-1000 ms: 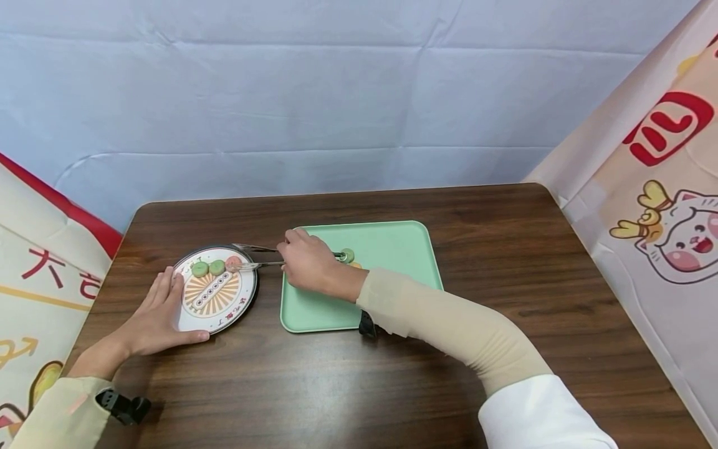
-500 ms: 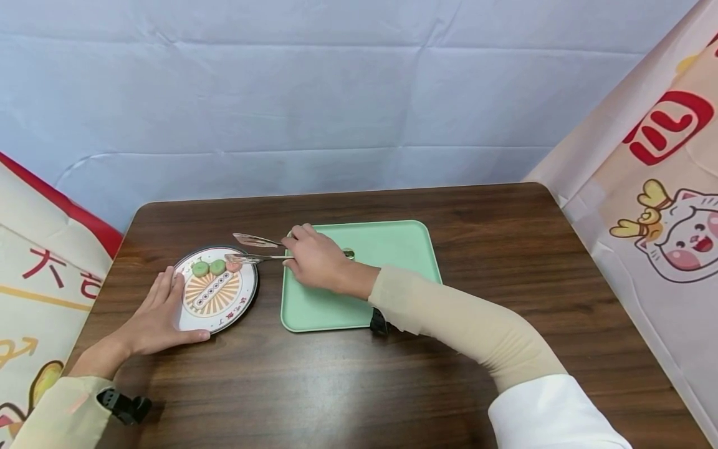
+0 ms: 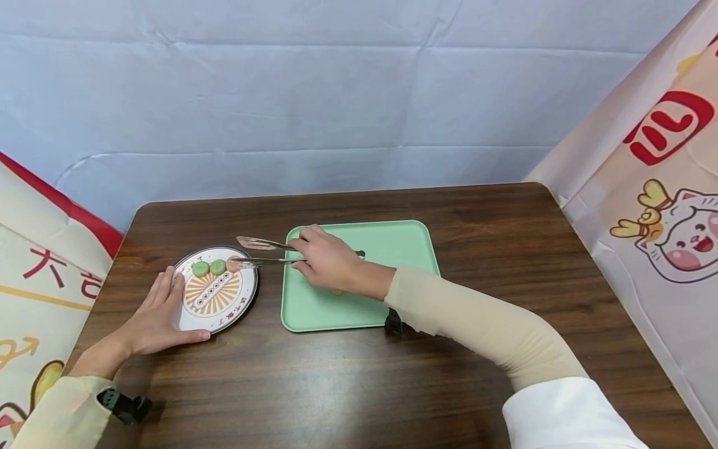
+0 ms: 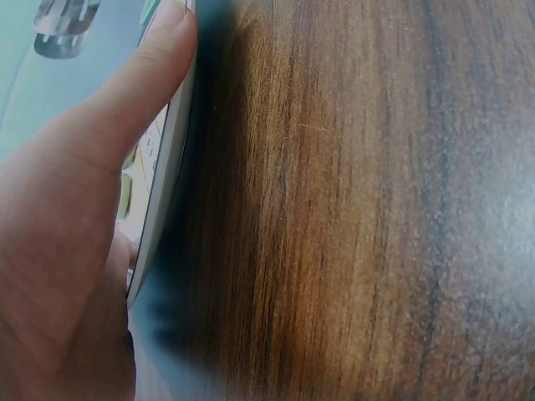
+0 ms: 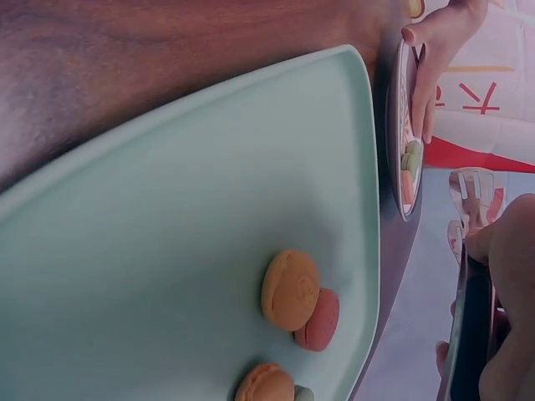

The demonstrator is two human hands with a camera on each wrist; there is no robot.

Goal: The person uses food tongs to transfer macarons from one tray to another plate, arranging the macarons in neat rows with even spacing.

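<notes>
My right hand grips metal tongs above the green tray. The two arms of the tongs point left and stand apart, and the nearer tip overlaps a pink macaron on the plate. Beside it on this white, dark-rimmed plate sit two green macarons. My left hand rests at the plate's left side with fingers straight, the thumb along its near rim. In the right wrist view, an orange macaron leans over a red macaron on the tray.
Lower in the right wrist view, another orange macaron lies on the tray with a green one partly in sight. Plate and tray stand on a dark wooden table. A pale cloth hangs behind the table's far edge.
My right hand has shifted right with the tongs, whose tips have drawn back a little over the pink macaron. My left hand and the plate have stayed in place.
</notes>
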